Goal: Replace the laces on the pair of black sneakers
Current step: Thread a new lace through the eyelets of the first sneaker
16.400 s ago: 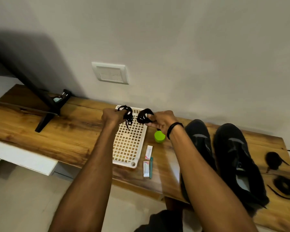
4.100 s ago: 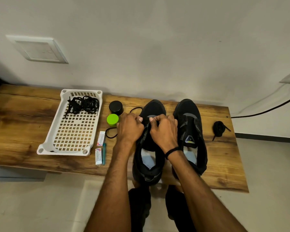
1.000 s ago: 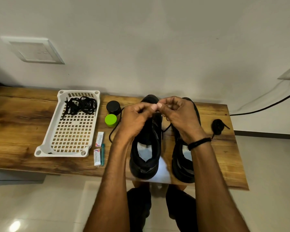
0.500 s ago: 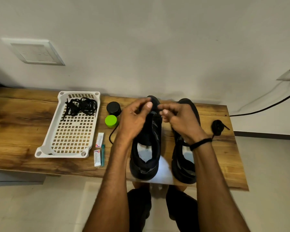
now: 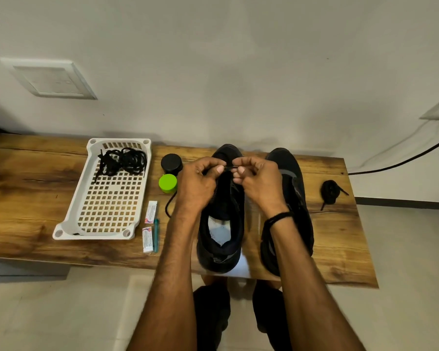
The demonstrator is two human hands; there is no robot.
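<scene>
Two black sneakers stand side by side on the wooden bench [image 5: 31, 198], toes to the wall: the left sneaker [image 5: 222, 224] and the right sneaker [image 5: 297, 198]. My left hand [image 5: 198, 184] and my right hand [image 5: 260, 183] hover over the left sneaker's toe end, each pinching an end of a black lace [image 5: 230, 168] between thumb and fingers. A loop of that lace [image 5: 168, 206] trails onto the bench left of the shoe. A tangled pile of black laces [image 5: 123, 160] lies in the white basket [image 5: 69, 224]. Another coiled black lace [image 5: 330, 192] lies right of the shoes.
A black jar [image 5: 171, 163] and a green lid [image 5: 167, 183] sit between the basket and the left sneaker. Two small packets [image 5: 151, 211] and a teal stick [image 5: 157, 234] lie near the bench's front edge. The wall stands close behind; a cable [image 5: 401, 160] hangs at right.
Over the last second both hands came down slightly toward the left sneaker's toe end, drawing close together with the lace ends pinched. The shoes and other items stayed put.
</scene>
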